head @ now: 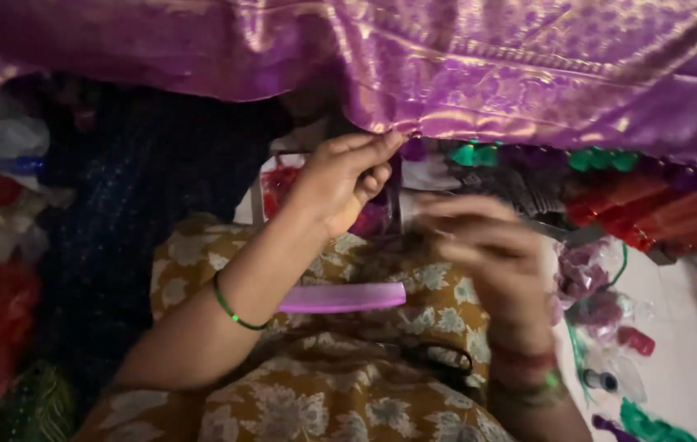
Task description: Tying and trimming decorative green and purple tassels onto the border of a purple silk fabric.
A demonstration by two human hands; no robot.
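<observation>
The left hand [340,184] pinches the hem of the purple cloth [479,65] that hangs across the top. The right hand [488,250] is blurred, fingers loosely curled; I cannot tell what it holds. A purple comb [340,298] lies on the lap.

Purple fabric [479,74], 12 o'clock: woven cloth with a silky sheen and glossy gold-toned brocade patterning; the border shows a smooth metallic lustre. Left hand [340,184] pinches the cloth edge. Comb [342,298], centre: smooth pink-purple plastic, semi-gloss. Garment [340,393], 6 o'clock: matt mustard printed cloth, soft surface. Bangle [230,309], 8 o'clock: thin, glossy green. Thread bundles [651,217], 3 o'clock: red fibre, slight sheen. Dark cloth [127,188], 9 o'clock: matt, finely speckled. Right hand [488,254] is blurred.
</observation>
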